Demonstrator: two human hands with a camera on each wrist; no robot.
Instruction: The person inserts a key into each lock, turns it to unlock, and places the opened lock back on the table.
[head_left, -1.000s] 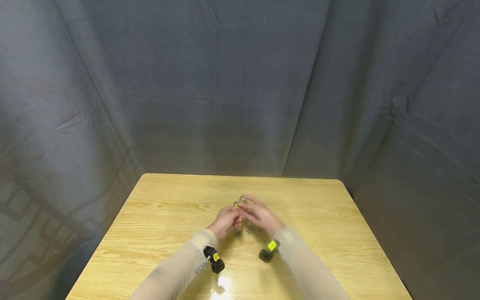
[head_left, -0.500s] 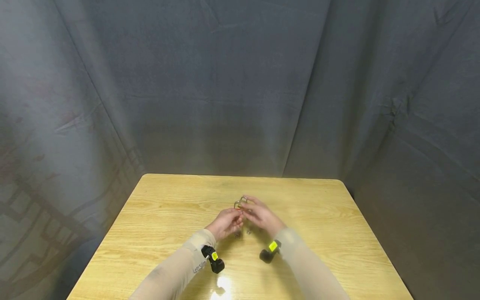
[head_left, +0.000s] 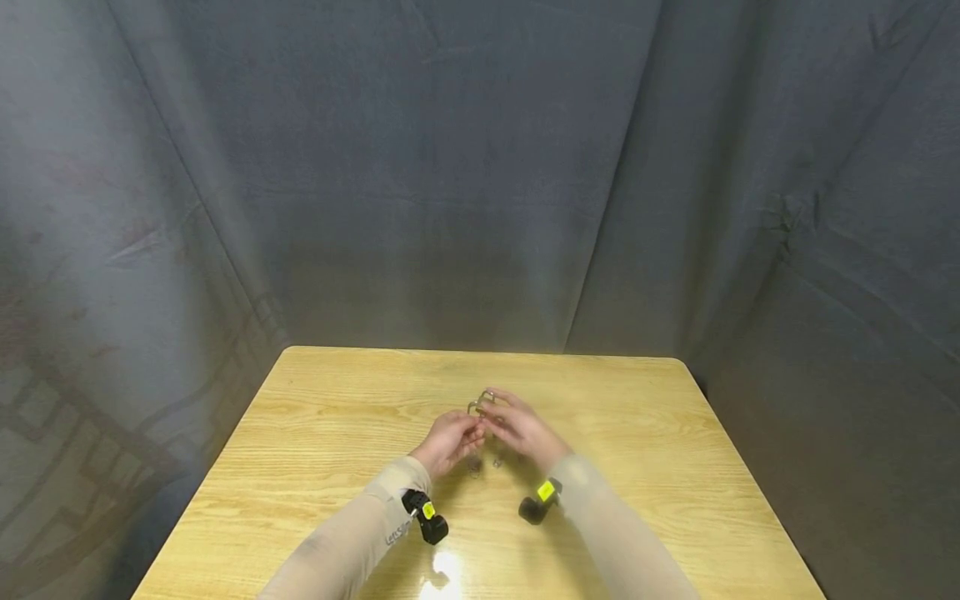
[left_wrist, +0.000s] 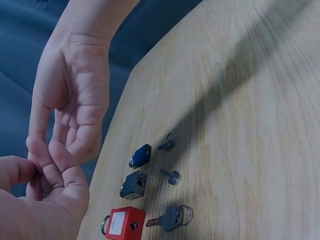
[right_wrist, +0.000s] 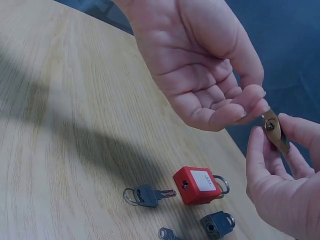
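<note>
My left hand [head_left: 450, 442] and right hand [head_left: 519, 431] meet over the middle of the table. A small brass padlock [right_wrist: 273, 131] is between them, its keyhole end showing in the right wrist view. The right thumb and fingers grip its sides. The left thumb and fingertips pinch at its upper edge. In the left wrist view the fingers hide this padlock. Below stand a red padlock [left_wrist: 126, 222] with a white label, a dark grey padlock [left_wrist: 133, 185] and a blue padlock [left_wrist: 141, 156].
Opposite the red padlock lies a dark-headed key [left_wrist: 171, 218] on a ring. Smaller keys lie by the others: one key [left_wrist: 172, 177] by the grey padlock, another key [left_wrist: 167, 144] by the blue. The wooden table [head_left: 337, 392] ends at grey curtains [head_left: 435, 208].
Both hands stay almost in place at the brass padlock. The left hand shifts very slightly, and the bit of red seen earlier beside its thumb is now covered.
</note>
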